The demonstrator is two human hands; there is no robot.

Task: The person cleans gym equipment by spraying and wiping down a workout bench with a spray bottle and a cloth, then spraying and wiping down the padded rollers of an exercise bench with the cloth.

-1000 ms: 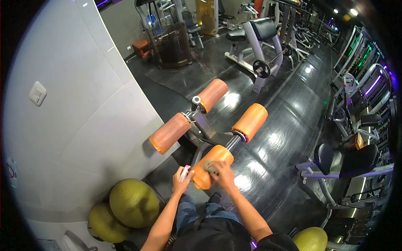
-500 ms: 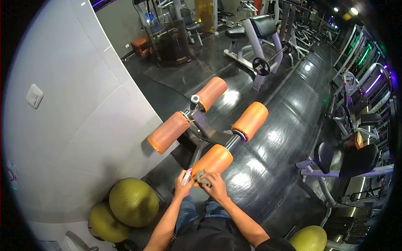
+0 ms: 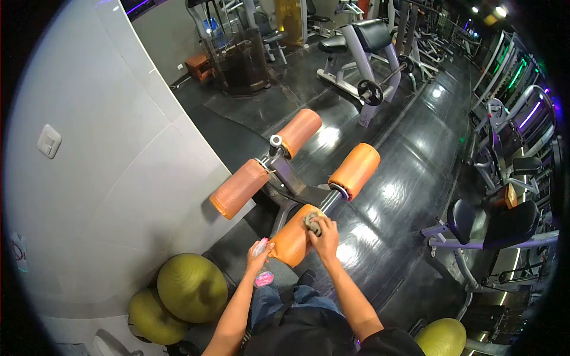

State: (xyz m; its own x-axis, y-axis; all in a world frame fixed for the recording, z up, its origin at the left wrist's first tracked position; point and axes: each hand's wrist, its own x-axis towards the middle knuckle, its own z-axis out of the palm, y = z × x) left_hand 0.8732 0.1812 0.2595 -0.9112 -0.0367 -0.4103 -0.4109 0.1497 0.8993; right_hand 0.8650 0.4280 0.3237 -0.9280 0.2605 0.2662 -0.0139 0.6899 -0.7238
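My right hand (image 3: 325,238) grips a crumpled grey-green cloth (image 3: 312,224), which rests on the upper right part of the nearest orange foam roller (image 3: 291,242). In my left hand (image 3: 259,258) is a spray bottle (image 3: 263,276) with a pink label and a pink-and-white top; the fingers are at the roller's left end. A metal bar joins this roller to a second orange one (image 3: 355,171). Beyond them, two duller orange rollers (image 3: 240,187) (image 3: 300,132) sit on the same machine's frame (image 3: 289,177).
A pale wall (image 3: 107,178) stands on the left, with green exercise balls (image 3: 193,287) at its foot. Another green ball (image 3: 441,338) is at the lower right. A black-padded bench (image 3: 374,37) is ahead, and a padded machine (image 3: 512,225) is on the right.
The cloth in my right hand has moved from the roller's lower left end to its upper right part. The bottle in my left hand has tilted, and its pink label now shows.
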